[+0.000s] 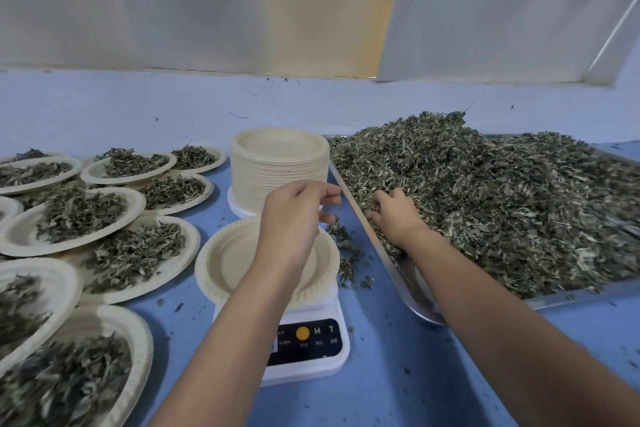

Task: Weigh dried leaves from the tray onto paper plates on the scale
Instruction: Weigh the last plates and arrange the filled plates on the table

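Right grip (394,215) is buried in the heap of dried grey-green leaves (502,204), fingers curled into it and clenched round a handful. I dig at the heap's near-left corner because it's the shortest carry to the scale. The heap sits on the shallow steel tray (419,302) along the bench's right side, with the tray's left rim just beside the scale.

Left grip (294,215) hovers over the empty round cream paper plate (221,253), fingers loosely curled, nothing in them. My read: it's parked there to steady or trim the drop, not to carry.

The plate is centred on the small white digital scale (304,343) at mid-bench, so the load reads true. My left forearm covers part of the display. I can't read it, so I can't confirm tare.

The tall stack of spare cream paper plates (277,163) stands just behind the scale, near enough for a quick swap. The filled plates of leaves (69,215) overlap toward the bench's left edge, so done portions stay on the side away from the tray and don't mix with stock.

Loose leaf scraps (346,253) lie on the blue bench (398,385) between the scale and the tray rim, which looks like spill along the carry path. Risk: more drops there, and light flakes cling to fingers. Progress: many portions done, this plate at zero, big heap to go.
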A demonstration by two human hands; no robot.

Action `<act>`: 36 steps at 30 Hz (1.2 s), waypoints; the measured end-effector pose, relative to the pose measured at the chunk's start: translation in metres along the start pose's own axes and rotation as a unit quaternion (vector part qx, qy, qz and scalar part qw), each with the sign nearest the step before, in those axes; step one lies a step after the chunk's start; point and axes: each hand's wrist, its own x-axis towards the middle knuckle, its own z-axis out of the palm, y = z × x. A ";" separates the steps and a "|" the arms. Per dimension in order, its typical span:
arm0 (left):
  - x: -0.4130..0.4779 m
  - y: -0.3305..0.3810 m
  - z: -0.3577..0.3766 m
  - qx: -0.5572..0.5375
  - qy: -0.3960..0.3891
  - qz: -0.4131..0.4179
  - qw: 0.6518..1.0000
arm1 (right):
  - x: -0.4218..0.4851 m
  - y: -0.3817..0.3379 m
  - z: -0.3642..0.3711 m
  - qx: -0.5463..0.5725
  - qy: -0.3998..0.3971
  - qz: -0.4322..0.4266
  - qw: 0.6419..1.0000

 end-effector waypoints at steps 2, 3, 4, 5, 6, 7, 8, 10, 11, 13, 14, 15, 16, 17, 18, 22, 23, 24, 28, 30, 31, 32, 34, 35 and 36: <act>0.000 -0.001 0.000 0.003 0.000 0.000 1.000 | -0.002 -0.002 0.000 0.010 0.010 0.001 1.000; 0.000 -0.001 0.000 0.005 0.001 0.000 1.000 | -0.002 -0.001 -0.001 0.019 0.018 0.002 1.000; 0.001 -0.001 0.000 0.008 0.002 -0.001 1.000 | -0.002 0.000 -0.002 0.036 0.028 0.007 0.999; 0.002 -0.002 0.000 0.011 0.003 -0.003 1.000 | -0.002 0.000 -0.005 0.066 0.042 0.015 0.997; 0.002 -0.003 -0.001 0.012 0.004 -0.005 1.000 | -0.002 0.001 -0.009 0.105 0.061 0.026 0.992; 0.003 -0.003 -0.001 0.013 0.003 -0.006 1.000 | -0.002 0.001 -0.012 0.147 0.082 0.040 0.985; 0.003 -0.004 -0.001 0.013 0.002 -0.008 1.000 | -0.002 0.002 -0.015 0.187 0.102 0.053 0.976; 0.004 -0.005 -0.001 0.011 0.002 -0.009 1.000 | 0.000 0.005 -0.019 0.259 0.129 0.080 0.954; 0.004 -0.005 -0.002 0.009 0.004 -0.010 1.000 | 0.001 0.007 -0.020 0.299 0.136 0.095 0.940; 0.007 -0.005 -0.005 0.004 0.010 -0.014 1.000 | 0.002 0.008 -0.024 0.397 0.145 0.132 0.897; 0.008 -0.005 -0.006 -0.001 0.013 -0.017 1.000 | 0.001 0.007 -0.028 0.441 0.147 0.146 0.873; 0.009 -0.005 -0.007 -0.006 0.014 -0.021 1.000 | 0.000 0.005 -0.031 0.481 0.148 0.155 0.850; 0.009 -0.005 -0.009 -0.011 0.014 -0.024 1.000 | -0.001 0.003 -0.035 0.515 0.147 0.165 0.828; 0.010 -0.006 -0.009 -0.016 0.014 -0.026 0.999 | -0.001 0.002 -0.038 0.542 0.145 0.175 0.809; 0.010 -0.006 -0.010 -0.019 0.014 -0.028 0.999 | -0.001 0.001 -0.040 0.565 0.142 0.184 0.792; 0.011 -0.007 -0.010 -0.025 0.011 -0.030 0.999 | -0.001 0.000 -0.044 0.609 0.139 0.203 0.754; 0.011 -0.007 -0.010 -0.026 0.012 -0.031 0.999 | -0.001 0.001 -0.044 0.615 0.137 0.204 0.749; 0.011 -0.007 -0.010 -0.027 0.012 -0.032 0.999 | -0.002 0.001 -0.044 0.624 0.135 0.207 0.741; 0.012 -0.008 -0.010 -0.027 0.011 -0.032 0.999 | -0.001 -0.002 -0.046 0.673 0.123 0.222 0.695; 0.012 -0.009 -0.010 -0.026 0.011 -0.034 0.999 | -0.002 -0.003 -0.050 0.696 0.118 0.232 0.669; 0.013 -0.010 -0.010 -0.025 0.011 -0.035 0.999 | -0.002 -0.002 -0.051 0.713 0.116 0.232 0.652; 0.012 -0.010 -0.010 -0.025 0.011 -0.037 0.999 | -0.003 -0.002 -0.054 0.732 0.114 0.230 0.632; 0.012 -0.011 -0.009 -0.025 0.010 -0.038 0.999 | -0.004 -0.003 -0.058 0.761 0.116 0.222 0.598; 0.013 -0.012 -0.009 -0.025 0.010 -0.038 0.999 | -0.005 -0.004 -0.060 0.770 0.117 0.219 0.588; 0.013 -0.012 -0.009 -0.025 0.011 -0.037 0.999 | -0.006 -0.005 -0.062 0.777 0.116 0.216 0.579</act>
